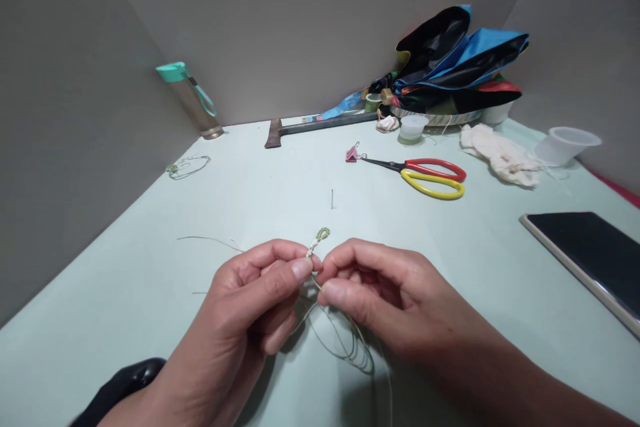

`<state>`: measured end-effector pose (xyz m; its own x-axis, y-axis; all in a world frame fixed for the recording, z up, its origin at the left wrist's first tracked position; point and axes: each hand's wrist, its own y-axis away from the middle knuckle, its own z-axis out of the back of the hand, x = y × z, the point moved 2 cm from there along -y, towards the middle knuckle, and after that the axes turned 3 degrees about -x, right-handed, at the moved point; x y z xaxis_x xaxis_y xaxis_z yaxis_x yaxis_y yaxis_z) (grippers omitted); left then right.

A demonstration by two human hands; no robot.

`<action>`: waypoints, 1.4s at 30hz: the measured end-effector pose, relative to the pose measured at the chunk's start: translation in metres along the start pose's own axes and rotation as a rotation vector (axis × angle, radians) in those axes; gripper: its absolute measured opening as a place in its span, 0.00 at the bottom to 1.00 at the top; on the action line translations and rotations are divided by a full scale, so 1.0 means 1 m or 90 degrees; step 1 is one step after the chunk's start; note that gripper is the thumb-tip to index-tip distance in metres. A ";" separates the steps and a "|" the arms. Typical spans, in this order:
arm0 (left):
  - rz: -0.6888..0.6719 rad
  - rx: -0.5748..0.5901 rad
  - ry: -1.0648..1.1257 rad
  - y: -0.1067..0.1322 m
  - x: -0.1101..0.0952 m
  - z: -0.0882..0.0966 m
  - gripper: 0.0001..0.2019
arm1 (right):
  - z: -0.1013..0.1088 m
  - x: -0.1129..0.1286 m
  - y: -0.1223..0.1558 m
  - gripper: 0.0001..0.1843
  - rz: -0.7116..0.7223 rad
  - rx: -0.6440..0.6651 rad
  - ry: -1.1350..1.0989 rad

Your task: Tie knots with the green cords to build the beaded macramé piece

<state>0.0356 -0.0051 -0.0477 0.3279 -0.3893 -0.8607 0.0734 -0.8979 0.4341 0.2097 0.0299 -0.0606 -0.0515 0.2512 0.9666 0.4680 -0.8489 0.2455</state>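
Left hand (pixel 250 307) and right hand (pixel 385 293) are pinching a knotted cord (pixel 318 243) at lower center, a short stretch knotted, with long loose thread (pixel 345 343) trailing across the tabletop (pixel 125 293).

The scissors (pixel 425 178) have one red handle and one yellow; at their tip is a pink clip (pixel 352 155). Behind them, the cloth pile (pixel 460 57) is black and blue. Before them, the knotted cord (pixel 318 241) is green and white.
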 end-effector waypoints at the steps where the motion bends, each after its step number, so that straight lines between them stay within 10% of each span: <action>1: 0.004 0.003 0.005 0.000 0.000 0.000 0.14 | 0.000 0.000 0.000 0.08 -0.003 0.011 -0.028; 42: 0.054 0.049 0.075 -0.004 0.002 -0.002 0.15 | -0.002 -0.004 -0.003 0.19 -0.085 0.095 -0.178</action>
<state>0.0377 -0.0017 -0.0511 0.4387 -0.4413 -0.7828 -0.0296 -0.8777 0.4783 0.2074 0.0303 -0.0648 0.1134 0.4910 0.8638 0.5982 -0.7279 0.3352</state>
